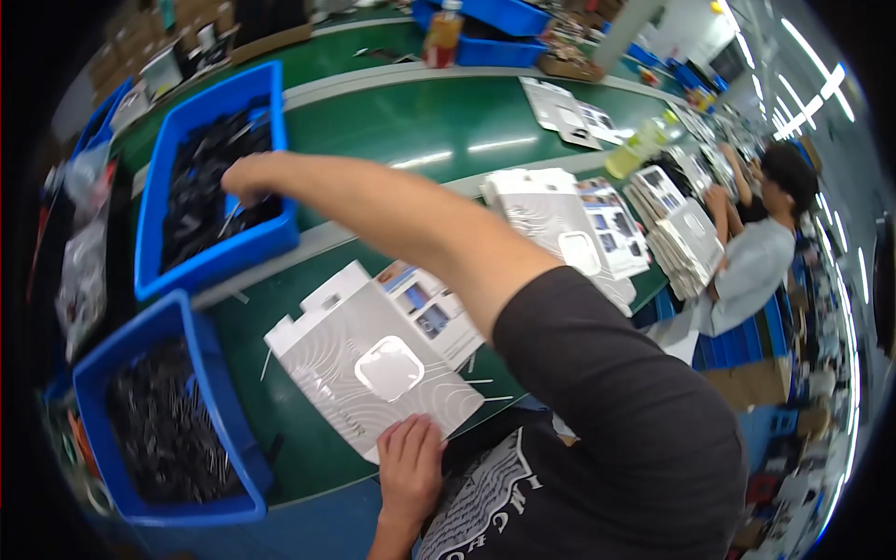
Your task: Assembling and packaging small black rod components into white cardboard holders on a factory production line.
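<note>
My right hand [250, 179] reaches across into the far blue bin [152, 233], which holds a heap of black parts [201, 201]. Its fingertips dip toward the heap and are hard to make out, so a grip on anything does not show. My left hand [411, 462] lies with fingers stretched on the near edge of a flat, unfolded carton [322, 359]. This carton is pale grey with wavy lines, a rounded white square and a panel of product pictures. Part of it is hidden under my right arm.
Nearer on the left stands a second blue bin [252, 509] of black parts. To the right lie stacks of flat cartons [537, 210] and a yellow-green bottle [642, 145]. Another person [756, 266] works farther right. A bottle of orange drink [442, 37] stands at the back.
</note>
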Motion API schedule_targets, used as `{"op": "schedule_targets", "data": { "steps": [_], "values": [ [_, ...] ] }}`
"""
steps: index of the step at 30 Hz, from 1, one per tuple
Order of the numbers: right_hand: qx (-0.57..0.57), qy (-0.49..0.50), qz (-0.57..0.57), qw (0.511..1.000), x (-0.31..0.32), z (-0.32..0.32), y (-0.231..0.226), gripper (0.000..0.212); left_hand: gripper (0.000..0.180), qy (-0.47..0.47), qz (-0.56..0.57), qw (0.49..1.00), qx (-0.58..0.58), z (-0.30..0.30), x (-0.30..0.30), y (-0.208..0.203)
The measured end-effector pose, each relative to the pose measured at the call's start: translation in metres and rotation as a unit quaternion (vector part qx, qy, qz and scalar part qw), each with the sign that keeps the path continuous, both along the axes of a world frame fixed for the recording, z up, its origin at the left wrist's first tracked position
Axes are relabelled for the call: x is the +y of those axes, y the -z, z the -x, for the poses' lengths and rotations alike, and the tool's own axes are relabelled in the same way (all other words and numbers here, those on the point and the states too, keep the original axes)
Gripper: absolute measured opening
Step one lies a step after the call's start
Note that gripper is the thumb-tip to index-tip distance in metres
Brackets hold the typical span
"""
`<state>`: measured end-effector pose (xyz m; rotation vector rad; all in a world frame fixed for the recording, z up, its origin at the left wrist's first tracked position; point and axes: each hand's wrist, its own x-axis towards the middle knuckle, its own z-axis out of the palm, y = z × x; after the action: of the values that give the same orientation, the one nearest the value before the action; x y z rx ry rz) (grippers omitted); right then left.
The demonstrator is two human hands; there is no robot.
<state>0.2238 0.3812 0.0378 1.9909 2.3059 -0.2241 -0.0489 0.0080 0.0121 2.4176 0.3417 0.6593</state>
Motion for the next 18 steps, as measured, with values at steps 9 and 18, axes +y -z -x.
{"op": "schedule_targets", "data": {
  "steps": [9, 18],
  "values": [
    [0.018, 0.015, -0.134, 0.991, -0.030, 0.006, -0.017, 0.026, 0.025, -0.061, 0.013, 0.998, -0.026, -0.012, -0.019, -0.003],
    [0.646, 0.119, -0.204, 0.726, -0.210, 0.004, -0.135, 0.016, 0.015, -0.151, -0.012, 0.987, -0.055, -0.025, -0.009, -0.041]
  ]
}}
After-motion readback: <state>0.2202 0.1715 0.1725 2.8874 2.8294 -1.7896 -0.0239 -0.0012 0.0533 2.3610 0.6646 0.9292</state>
